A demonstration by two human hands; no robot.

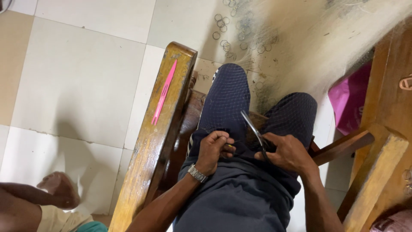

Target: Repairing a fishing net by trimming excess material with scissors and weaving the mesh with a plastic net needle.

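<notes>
Fishing net (296, 47) drapes over the lap – fine, limp, snag-prone mesh, best pinched at a strand. Left hand (214, 150) pinches net above the thigh. Right hand (287, 152), beside it, is closed around scissors (254, 129), blades apparently parted. Pink netting needle (164, 92) rests on the wooden armrest (150, 150), left of the lap.

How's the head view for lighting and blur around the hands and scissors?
Head view: soft even light, faint shadows on the floor tiles; left hand, right hand and scissors fairly sharp; the fine net hazy and washed out at top right.
</notes>
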